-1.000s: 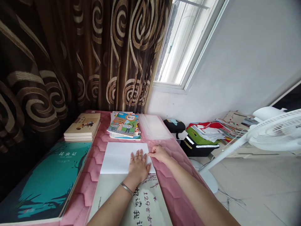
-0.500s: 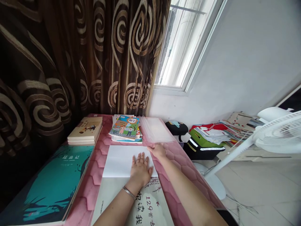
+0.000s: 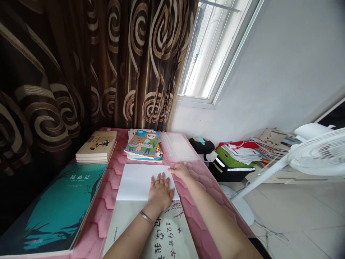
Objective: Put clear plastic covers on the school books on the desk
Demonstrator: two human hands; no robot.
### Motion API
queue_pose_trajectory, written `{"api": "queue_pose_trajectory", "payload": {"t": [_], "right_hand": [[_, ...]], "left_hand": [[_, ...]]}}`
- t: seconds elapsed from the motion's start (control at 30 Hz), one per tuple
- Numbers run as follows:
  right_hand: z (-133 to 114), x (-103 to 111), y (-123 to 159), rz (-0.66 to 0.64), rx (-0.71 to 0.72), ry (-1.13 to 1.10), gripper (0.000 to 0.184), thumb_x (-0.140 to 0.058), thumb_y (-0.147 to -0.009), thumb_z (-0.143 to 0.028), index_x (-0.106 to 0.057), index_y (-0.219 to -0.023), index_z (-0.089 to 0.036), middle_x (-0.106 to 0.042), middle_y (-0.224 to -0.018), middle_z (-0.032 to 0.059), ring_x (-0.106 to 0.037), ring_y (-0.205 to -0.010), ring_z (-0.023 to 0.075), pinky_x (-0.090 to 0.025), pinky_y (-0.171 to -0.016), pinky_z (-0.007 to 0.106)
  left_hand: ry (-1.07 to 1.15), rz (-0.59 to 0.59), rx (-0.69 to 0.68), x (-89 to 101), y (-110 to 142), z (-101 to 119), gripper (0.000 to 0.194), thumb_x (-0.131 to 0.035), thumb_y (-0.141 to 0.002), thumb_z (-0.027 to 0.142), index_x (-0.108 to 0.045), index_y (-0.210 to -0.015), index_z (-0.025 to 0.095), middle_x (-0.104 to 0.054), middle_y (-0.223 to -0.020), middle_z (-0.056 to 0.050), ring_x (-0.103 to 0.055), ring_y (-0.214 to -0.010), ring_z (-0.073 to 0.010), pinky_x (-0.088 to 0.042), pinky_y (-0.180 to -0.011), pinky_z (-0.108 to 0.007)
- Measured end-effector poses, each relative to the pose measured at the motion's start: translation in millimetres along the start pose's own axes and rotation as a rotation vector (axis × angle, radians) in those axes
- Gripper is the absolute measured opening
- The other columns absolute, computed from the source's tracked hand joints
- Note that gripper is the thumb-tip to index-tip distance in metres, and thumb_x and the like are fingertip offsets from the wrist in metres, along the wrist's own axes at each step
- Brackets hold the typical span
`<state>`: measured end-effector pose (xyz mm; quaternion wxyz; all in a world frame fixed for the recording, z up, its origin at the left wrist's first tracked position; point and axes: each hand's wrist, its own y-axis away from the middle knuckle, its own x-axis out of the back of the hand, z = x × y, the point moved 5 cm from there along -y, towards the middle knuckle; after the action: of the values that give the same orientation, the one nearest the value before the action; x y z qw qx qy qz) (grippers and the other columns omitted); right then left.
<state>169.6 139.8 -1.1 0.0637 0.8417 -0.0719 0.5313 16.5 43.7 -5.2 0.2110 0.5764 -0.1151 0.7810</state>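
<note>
A sheet of white paper (image 3: 132,181) lies across the far part of a pale book (image 3: 129,226) with dark and red Chinese lettering and a branch of blossoms on its cover. My left hand (image 3: 161,192) presses flat on the paper, its fingers spread and a silver bangle on the wrist. At the paper's far right corner, my right hand (image 3: 181,172) pinches the edge between thumb and fingers. My left forearm covers part of the book's cover, and the frame cuts off its near end.
On the pink quilted cover (image 3: 91,230), a large teal book (image 3: 64,208) and a stack of tan books (image 3: 97,144) lie left. Colourful textbooks (image 3: 142,144) and clear plastic sleeves (image 3: 179,145) lie beyond the paper. A white fan (image 3: 318,149) stands right, near a green-and-black bag (image 3: 231,162).
My right hand has shifted slightly along the paper's right edge to its far corner. My left hand stays flat on the sheet. The view has tilted a little.
</note>
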Motion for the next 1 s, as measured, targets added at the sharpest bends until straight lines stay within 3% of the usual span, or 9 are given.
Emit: {"api": "queue_pose_trajectory", "payload": {"t": [0.1,0.2,0.3,0.4,0.53,0.63,0.77,0.83,1.0], "right_hand": [[-7,1,1,0.056,-0.073,0.088,0.041,-0.06,-0.083,-0.054,-0.072,-0.079,-0.015,-0.071,-0.082,0.0128,-0.068,-0.082,0.0266,-0.045,-0.07,0.032],[-22,1,12,0.105,-0.026,0.141,0.035,-0.053,-0.09,-0.044,-0.071,-0.103,-0.017,-0.069,-0.107,0.017,-0.063,-0.105,0.0294,-0.044,-0.085,0.037],[-38,-4,31,0.103,0.159,0.151,0.038,-0.05,-0.091,-0.032,-0.061,-0.126,-0.023,-0.057,-0.134,0.0126,-0.048,-0.126,0.0262,-0.035,-0.102,0.038],[-43,-16,49,0.027,0.332,0.145,0.044,-0.043,-0.094,-0.025,-0.054,-0.136,-0.029,-0.046,-0.148,0.0031,-0.04,-0.135,0.0195,-0.029,-0.11,0.034],[-33,-28,55,-0.036,0.395,0.165,0.05,-0.035,-0.095,-0.021,-0.044,-0.145,-0.024,-0.035,-0.155,0.0026,-0.029,-0.143,0.0175,-0.021,-0.117,0.034],[-31,-32,53,-0.058,0.394,0.192,0.05,-0.03,-0.098,-0.026,-0.04,-0.147,-0.022,-0.03,-0.157,0.0037,-0.023,-0.145,0.0185,-0.018,-0.118,0.036],[-30,-32,52,-0.085,0.382,0.215,0.051,-0.027,-0.1,-0.034,-0.037,-0.149,-0.02,-0.028,-0.158,0.0053,-0.021,-0.146,0.0187,-0.017,-0.119,0.037],[-31,-31,52,-0.095,0.376,0.218,0.051,-0.026,-0.1,-0.033,-0.036,-0.149,-0.019,-0.026,-0.158,0.0054,-0.02,-0.146,0.0185,-0.016,-0.119,0.037],[-60,-34,58,-0.099,0.322,0.22,0.052,-0.031,-0.097,-0.024,-0.039,-0.147,-0.012,-0.027,-0.157,0.0154,-0.017,-0.147,0.0298,-0.011,-0.116,0.056]], "left_hand": [[0.005,-0.004,0.003,2.3,1,0,0.067,-0.018,-0.094,0.051,-0.028,-0.151,0.018,-0.013,-0.161,-0.01,-0.01,-0.149,-0.0269,-0.004,-0.119,-0.054],[0.005,-0.001,-0.005,5.0,2,0,0.067,-0.019,-0.094,0.05,-0.03,-0.151,0.017,-0.014,-0.161,-0.01,-0.01,-0.149,-0.0271,-0.005,-0.119,-0.054],[0.009,0.005,-0.004,5.8,2,-1,0.069,-0.019,-0.093,0.049,-0.028,-0.151,0.012,-0.017,-0.16,-0.012,-0.012,-0.148,-0.0269,-0.006,-0.119,-0.054],[-0.003,0.018,0.005,4.0,1,0,0.069,-0.017,-0.094,0.042,-0.024,-0.151,0.005,-0.022,-0.159,-0.014,-0.014,-0.148,-0.0262,-0.006,-0.12,-0.052],[-0.062,0.007,0.006,3.9,-4,-2,0.066,-0.015,-0.094,0.037,-0.021,-0.151,0.004,-0.018,-0.16,-0.012,-0.014,-0.148,-0.0233,-0.008,-0.121,-0.047],[-0.087,-0.019,0.067,15.6,-8,-29,0.064,-0.02,-0.094,0.038,-0.026,-0.151,0.008,-0.018,-0.16,-0.011,-0.016,-0.148,-0.0218,-0.012,-0.12,-0.044],[-0.127,0.015,0.211,42.6,2,-96,0.064,-0.021,-0.095,0.038,-0.023,-0.151,0.007,-0.011,-0.16,-0.013,-0.014,-0.148,-0.0253,-0.012,-0.119,-0.05],[-0.142,0.022,0.233,50.2,9,-122,0.063,-0.022,-0.095,0.04,-0.022,-0.152,0.013,-0.012,-0.161,-0.01,-0.014,-0.148,-0.0228,-0.011,-0.119,-0.049],[-0.166,0.035,0.232,49.0,16,-141,0.063,-0.02,-0.095,0.042,-0.021,-0.153,0.016,-0.013,-0.161,-0.006,-0.014,-0.148,-0.0202,-0.009,-0.12,-0.047]]}}
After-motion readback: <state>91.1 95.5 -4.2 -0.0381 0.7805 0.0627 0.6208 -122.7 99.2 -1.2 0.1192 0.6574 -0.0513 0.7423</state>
